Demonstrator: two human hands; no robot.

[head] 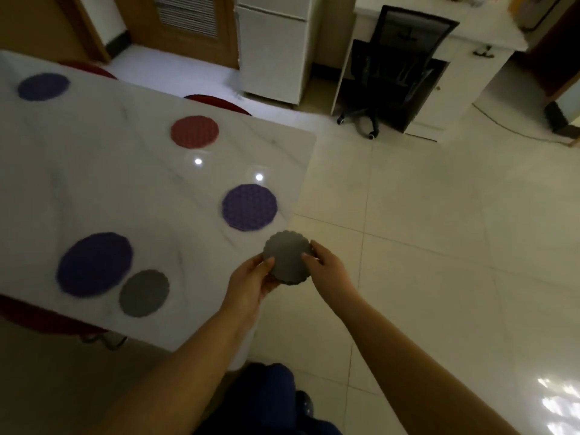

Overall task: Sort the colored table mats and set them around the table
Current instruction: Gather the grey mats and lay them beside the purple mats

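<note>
Left hand and right hand both grip a grey scalloped mat, possibly a thin stack, just off the white desk's corner, above the floor tiles. On the desk lie a red mat, a small purple mat near the held one, and a second grey mat just beside a large purple mat.
</note>
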